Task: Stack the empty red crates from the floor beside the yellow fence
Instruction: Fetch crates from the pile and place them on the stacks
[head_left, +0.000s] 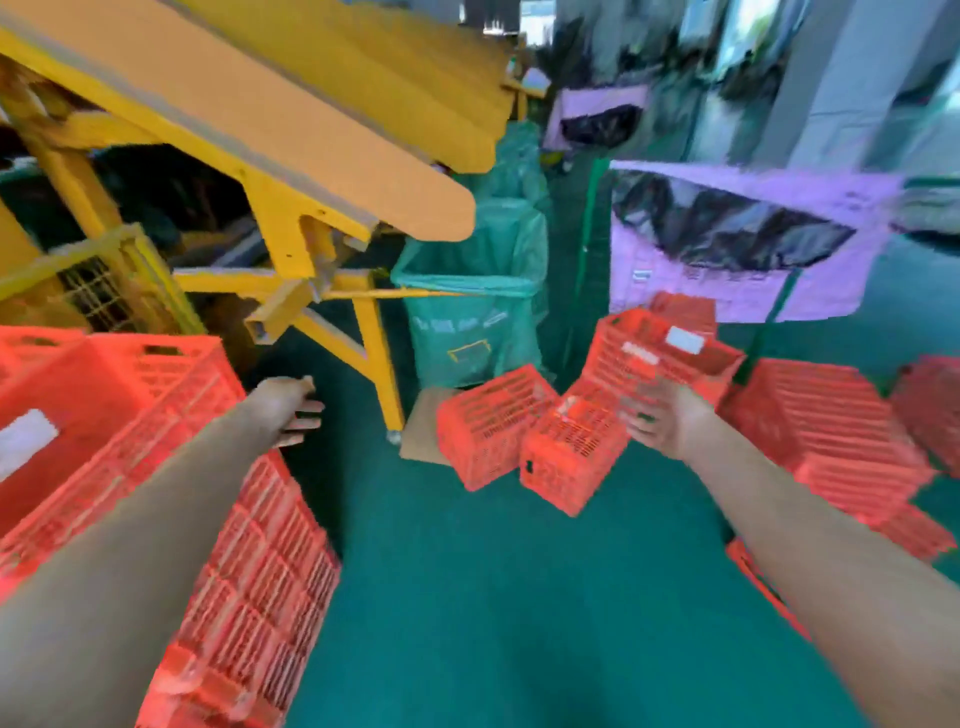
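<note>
Green flooring (493, 597) runs down the middle of a cluttered work hall, with a yellow sloped frame (280, 218) at the upper left and a yellow mesh fence (98, 291) under it. Just beside the fence, at the near left, stands a stack of red crates (249, 597) with slotted walls; the one on top is open and shows a white label inside.

The left hand (288, 410) reaches out above the floor past the stack's far corner. Its grip is loose, with the fingers spread and nothing in them.

The right hand (665, 421) is stretched toward a tilted red crate (571, 452) lying in a jumble with two more on the floor ahead. The hand is at that crate's right side and seems to touch it, but the blur hides whether the grip has closed.

More red crates (831, 431) are piled at the right. A green bagged bin (467, 322) stands behind the jumble, a flat piece of cardboard (421, 431) lies at its foot, and purple bins (737, 249) with dark liners stand further back.
</note>
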